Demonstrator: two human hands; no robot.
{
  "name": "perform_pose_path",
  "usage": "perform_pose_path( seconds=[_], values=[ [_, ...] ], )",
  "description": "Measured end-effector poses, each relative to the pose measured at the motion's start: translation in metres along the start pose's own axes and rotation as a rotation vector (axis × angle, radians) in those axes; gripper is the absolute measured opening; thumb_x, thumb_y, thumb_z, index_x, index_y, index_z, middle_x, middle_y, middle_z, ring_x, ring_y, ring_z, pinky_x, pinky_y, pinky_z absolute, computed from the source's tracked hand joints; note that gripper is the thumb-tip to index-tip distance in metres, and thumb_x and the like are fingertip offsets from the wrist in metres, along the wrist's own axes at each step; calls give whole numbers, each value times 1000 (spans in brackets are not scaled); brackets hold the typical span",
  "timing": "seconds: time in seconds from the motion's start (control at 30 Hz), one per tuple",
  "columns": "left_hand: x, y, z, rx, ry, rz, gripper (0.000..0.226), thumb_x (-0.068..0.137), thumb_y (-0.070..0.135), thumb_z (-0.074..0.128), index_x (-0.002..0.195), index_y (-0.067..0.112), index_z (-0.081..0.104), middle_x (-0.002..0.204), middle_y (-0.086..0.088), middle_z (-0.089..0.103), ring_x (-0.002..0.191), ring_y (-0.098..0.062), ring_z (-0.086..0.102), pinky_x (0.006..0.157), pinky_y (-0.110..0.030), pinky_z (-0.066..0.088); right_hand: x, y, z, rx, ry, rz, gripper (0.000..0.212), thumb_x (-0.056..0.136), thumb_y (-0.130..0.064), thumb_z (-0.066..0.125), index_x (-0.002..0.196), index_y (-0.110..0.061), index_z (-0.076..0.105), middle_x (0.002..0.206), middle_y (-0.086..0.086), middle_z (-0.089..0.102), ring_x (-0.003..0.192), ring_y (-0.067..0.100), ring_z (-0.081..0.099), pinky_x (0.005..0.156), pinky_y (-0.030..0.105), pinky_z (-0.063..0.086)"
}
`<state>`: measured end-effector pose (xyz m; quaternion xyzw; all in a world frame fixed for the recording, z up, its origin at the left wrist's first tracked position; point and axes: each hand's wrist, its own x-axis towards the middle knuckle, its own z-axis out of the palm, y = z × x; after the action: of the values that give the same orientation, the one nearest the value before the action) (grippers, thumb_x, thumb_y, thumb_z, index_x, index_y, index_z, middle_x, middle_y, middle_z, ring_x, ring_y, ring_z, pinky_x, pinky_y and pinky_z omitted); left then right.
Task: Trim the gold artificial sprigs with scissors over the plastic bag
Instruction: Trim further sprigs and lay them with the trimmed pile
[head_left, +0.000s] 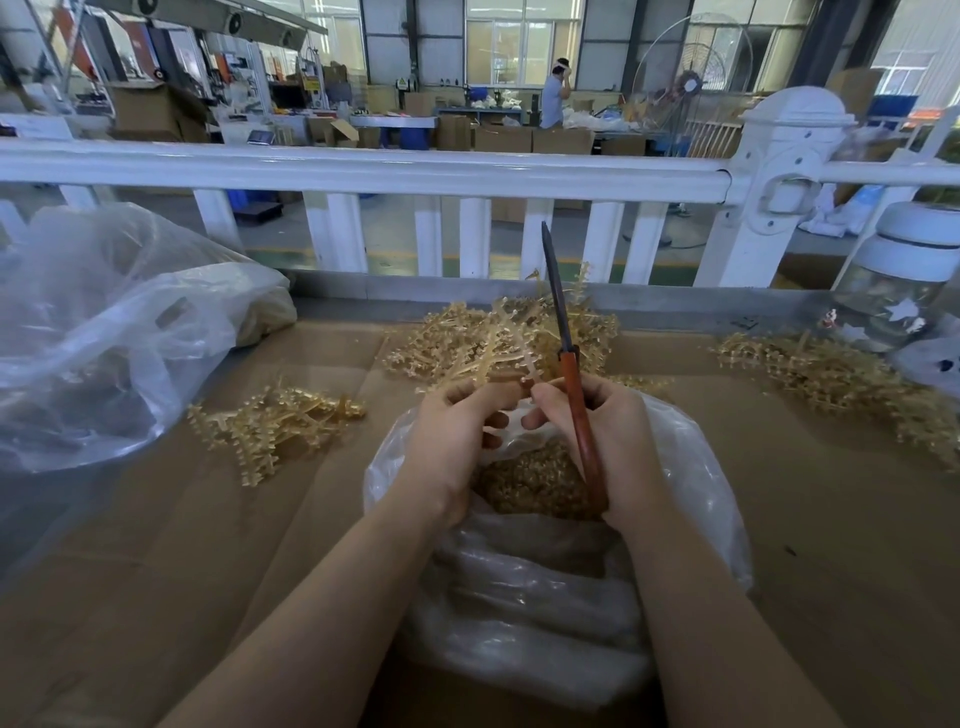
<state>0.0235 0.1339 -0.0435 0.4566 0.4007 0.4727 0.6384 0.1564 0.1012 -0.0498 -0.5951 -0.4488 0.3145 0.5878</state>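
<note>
My left hand (457, 436) grips the stem end of a gold sprig (483, 353) that fans away from me over a heap of sprigs (597, 332). My right hand (608, 441) holds red-handled scissors (569, 374) with the dark blades closed and pointing up and away; its fingertips also touch the sprig's stem beside my left fingers. Both hands hover over the open clear plastic bag (696, 478), which holds a layer of small gold trimmings (530, 478).
Cardboard (156, 571) covers the table. A small sprig pile (275, 421) lies to the left and another sprig pile (831, 374) to the right. A large crumpled plastic bag (104, 332) sits far left, a glass jar (898, 280) far right, a white railing (415, 171) behind.
</note>
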Motion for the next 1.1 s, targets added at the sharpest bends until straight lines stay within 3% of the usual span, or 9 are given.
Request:
perform_pose_path(
  seconds=[0.07, 0.3, 0.4, 0.47, 0.6, 0.7, 0.77, 0.9, 1.1],
  values=[
    [0, 1, -1, -34, 70, 87, 30, 81, 32, 77, 96, 10, 62, 85, -5, 66, 78, -18, 64, 65, -31, 55, 0, 0, -1, 20, 3, 2, 11, 93, -21, 72, 83, -15, 74, 67, -4, 75, 64, 1, 69, 56, 3, 43],
    [2, 5, -9, 81, 375, 323, 63, 81, 41, 78, 128, 24, 40, 122, 2, 52, 112, -11, 55, 100, -30, 47, -1, 0, -1, -28, 4, 9, 20, 93, -22, 71, 74, -15, 74, 68, -3, 75, 70, 12, 70, 59, 2, 43],
    [1, 8, -14, 273, 221, 359, 63, 79, 44, 79, 132, 35, 47, 139, 7, 48, 124, -9, 48, 104, -32, 40, -1, -2, -1, -34, -11, 12, 19, 93, -23, 70, 76, -16, 74, 69, -3, 75, 71, 12, 71, 65, 10, 47],
    [0, 10, -14, 333, 85, 330, 43, 77, 41, 80, 115, 44, 60, 142, 6, 47, 129, -14, 47, 107, -36, 39, -2, -2, -1, -38, -24, 4, 18, 94, -22, 70, 77, -17, 74, 69, -3, 75, 72, 12, 72, 77, 24, 52],
    [-2, 11, -11, 355, -61, 385, 12, 78, 29, 78, 87, 20, 77, 106, 11, 70, 117, -19, 59, 113, -48, 35, -4, -3, -1, -32, -43, -1, 17, 93, -22, 71, 77, -15, 74, 68, 2, 74, 70, 18, 72, 83, 42, 56],
    [-2, 8, -12, 285, -94, 406, 20, 80, 25, 75, 81, 5, 73, 98, -13, 72, 103, -27, 65, 107, -49, 42, -3, -3, -1, -38, -38, 0, 18, 93, -21, 72, 75, -15, 73, 65, 2, 73, 64, 13, 71, 76, 34, 54],
    [-2, 8, -12, 246, -74, 393, 10, 82, 20, 76, 78, 12, 71, 103, -22, 68, 93, -18, 66, 90, -30, 53, -4, -3, 0, -46, -39, -2, 17, 93, -21, 72, 77, -16, 73, 64, 1, 73, 62, 11, 70, 70, 27, 52],
    [3, 3, -14, 227, -107, 360, 11, 87, 15, 73, 82, 8, 67, 83, -4, 68, 76, -3, 65, 69, -13, 50, -4, -1, 0, -39, -38, -7, 14, 92, -21, 73, 80, -15, 73, 65, 1, 73, 67, 19, 73, 77, 34, 58],
    [4, 2, -13, 235, -170, 296, 19, 94, 15, 65, 101, -2, 67, 101, -22, 70, 97, -34, 68, 91, -43, 53, -3, 0, 0, -20, -6, -5, 11, 92, -20, 73, 81, -17, 73, 63, -1, 73, 59, 10, 70, 68, 26, 55]
  ],
)
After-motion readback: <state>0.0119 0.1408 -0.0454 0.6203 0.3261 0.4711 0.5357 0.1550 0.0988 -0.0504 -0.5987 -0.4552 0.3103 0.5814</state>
